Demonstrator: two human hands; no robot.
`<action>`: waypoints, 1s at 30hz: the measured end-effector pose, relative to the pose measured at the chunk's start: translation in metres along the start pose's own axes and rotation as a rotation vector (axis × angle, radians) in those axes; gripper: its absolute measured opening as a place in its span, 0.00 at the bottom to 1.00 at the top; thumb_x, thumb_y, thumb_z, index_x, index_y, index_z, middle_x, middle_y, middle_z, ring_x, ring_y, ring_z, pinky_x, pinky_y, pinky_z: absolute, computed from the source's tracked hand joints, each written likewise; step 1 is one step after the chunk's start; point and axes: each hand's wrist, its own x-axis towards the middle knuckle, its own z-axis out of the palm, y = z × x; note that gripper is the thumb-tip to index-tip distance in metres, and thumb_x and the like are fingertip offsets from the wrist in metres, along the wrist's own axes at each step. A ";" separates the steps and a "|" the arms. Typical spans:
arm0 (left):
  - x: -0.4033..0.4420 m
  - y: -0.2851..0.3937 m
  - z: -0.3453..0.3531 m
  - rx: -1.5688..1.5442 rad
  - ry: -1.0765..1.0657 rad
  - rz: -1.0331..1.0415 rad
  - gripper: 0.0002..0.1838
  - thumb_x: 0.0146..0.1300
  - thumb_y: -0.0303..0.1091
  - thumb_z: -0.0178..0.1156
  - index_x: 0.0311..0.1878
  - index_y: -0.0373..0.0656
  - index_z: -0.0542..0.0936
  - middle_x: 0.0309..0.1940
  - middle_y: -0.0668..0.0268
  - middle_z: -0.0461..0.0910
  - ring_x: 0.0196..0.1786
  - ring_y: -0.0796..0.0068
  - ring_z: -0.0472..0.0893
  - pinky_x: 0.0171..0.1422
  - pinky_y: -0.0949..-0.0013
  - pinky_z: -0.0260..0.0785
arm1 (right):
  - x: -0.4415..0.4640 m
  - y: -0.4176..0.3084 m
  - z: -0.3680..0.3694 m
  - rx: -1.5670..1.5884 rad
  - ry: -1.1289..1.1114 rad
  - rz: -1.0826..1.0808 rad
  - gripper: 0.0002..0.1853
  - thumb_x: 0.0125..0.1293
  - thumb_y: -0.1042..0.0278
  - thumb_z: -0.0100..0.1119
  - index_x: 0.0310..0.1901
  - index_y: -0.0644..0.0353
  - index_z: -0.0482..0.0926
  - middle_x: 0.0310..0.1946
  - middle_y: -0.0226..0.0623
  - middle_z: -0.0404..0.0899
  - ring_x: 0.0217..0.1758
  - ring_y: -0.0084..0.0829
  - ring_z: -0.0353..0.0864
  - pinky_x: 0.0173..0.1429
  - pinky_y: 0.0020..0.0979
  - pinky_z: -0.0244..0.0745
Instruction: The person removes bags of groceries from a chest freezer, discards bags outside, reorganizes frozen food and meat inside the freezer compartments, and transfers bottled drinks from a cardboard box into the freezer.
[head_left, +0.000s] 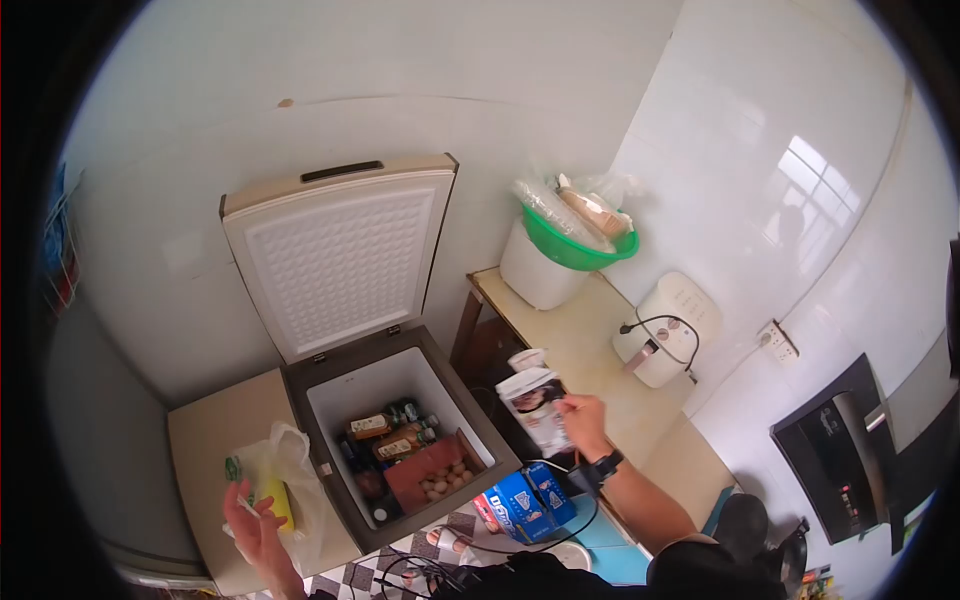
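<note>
My right hand (583,423), with a black watch on its wrist, pinches the edge of a white printed pouch (540,418) with a dark picture on it. It holds the pouch above the gap between the freezer and the counter. My left hand (258,535) is raised with its fingers apart, beside a thin white plastic bag (307,500) with something yellow (277,500) in it. The chest freezer (462,408) stands with its lid (345,255) up. Inside are bottles with labels (400,443), a reddish flat packet (420,478) and several eggs (447,482).
A beige counter (575,340) on the right bears a white bin (540,270), a green basin (570,248) with plastic packaging, and an air fryer (662,330). A blue box (530,503) and cables lie near the freezer's front. A beige surface (225,430) adjoins the freezer's left side.
</note>
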 end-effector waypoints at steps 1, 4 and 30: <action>0.000 -0.003 0.004 0.047 0.018 -0.017 0.33 0.68 0.26 0.52 0.77 0.47 0.65 0.73 0.56 0.70 0.59 0.69 0.79 0.50 0.74 0.74 | 0.013 0.024 -0.006 -0.035 0.049 -0.010 0.07 0.62 0.68 0.68 0.31 0.62 0.87 0.25 0.52 0.83 0.27 0.47 0.84 0.33 0.43 0.75; 0.004 -0.004 0.019 0.070 0.068 -0.029 0.31 0.69 0.27 0.54 0.76 0.48 0.67 0.71 0.56 0.72 0.58 0.68 0.81 0.51 0.73 0.75 | 0.071 0.095 -0.019 -0.340 0.102 0.022 0.06 0.57 0.70 0.64 0.27 0.60 0.88 0.23 0.48 0.84 0.27 0.47 0.87 0.33 0.45 0.78; -0.060 0.092 0.005 0.096 0.506 0.104 0.28 0.76 0.31 0.46 0.78 0.43 0.60 0.72 0.43 0.71 0.26 0.83 0.78 0.22 0.83 0.64 | 0.094 -0.102 0.192 0.420 -0.981 -0.190 0.28 0.65 0.55 0.74 0.59 0.67 0.82 0.49 0.45 0.89 0.51 0.33 0.87 0.57 0.34 0.81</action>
